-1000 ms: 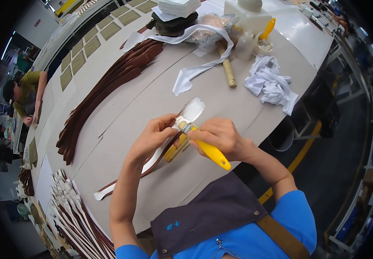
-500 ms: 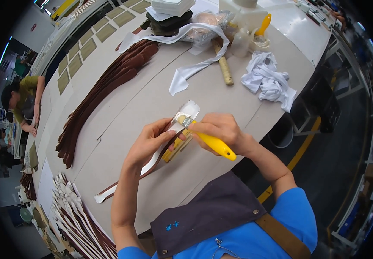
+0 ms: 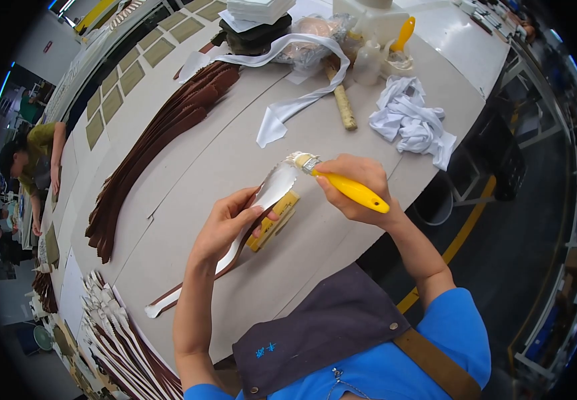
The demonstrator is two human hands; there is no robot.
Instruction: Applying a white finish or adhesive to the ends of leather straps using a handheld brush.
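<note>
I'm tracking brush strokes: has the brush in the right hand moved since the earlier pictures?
Yes. Judged against the pale stick on the table, the brush has moved up and rightward in the view, its bristles now nearer that stick.

Free room, as we see it: bare table point(image 3: 175, 223) between the brown strip stack point(image 3: 158, 150) and our left hand point(image 3: 228, 221); a second gap between our right hand point(image 3: 356, 181) and the crumpled white cloth point(image 3: 408, 120). Obstacles: white ribbon point(image 3: 273, 127) and pale rod point(image 3: 344, 107) beyond our hands; yellow block point(image 3: 272, 225) just beside our held strip point(image 3: 278, 184), whose tail runs across the table, passing under our left forearm point(image 3: 197, 287).
</note>
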